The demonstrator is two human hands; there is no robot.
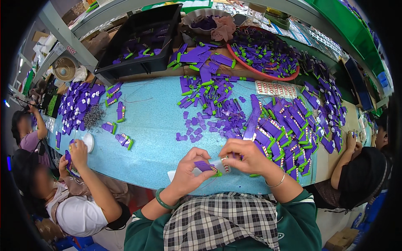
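Note:
Over the near edge of the blue table, my left hand (188,171) is closed on a small purple plastic piece (203,166) with a green end. My right hand (245,154) pinches a pale, thin sticker sheet (226,165) bearing a red-and-white striped sticker, close beside the purple piece. Whether the two touch is too small to tell. To the right of my right hand lies a heap of purple-and-green pieces (284,134), many with striped stickers on them. Ahead of my hands are scattered small purple parts (194,125) and more purple-and-green pieces (209,94).
A black bin (134,67) and a red-rimmed basket (264,77) of pieces stand at the back. Another striped sticker sheet (276,89) lies before the basket. Co-workers sit at left (79,205) and right (360,175). A white round container (88,142) stands near the left one.

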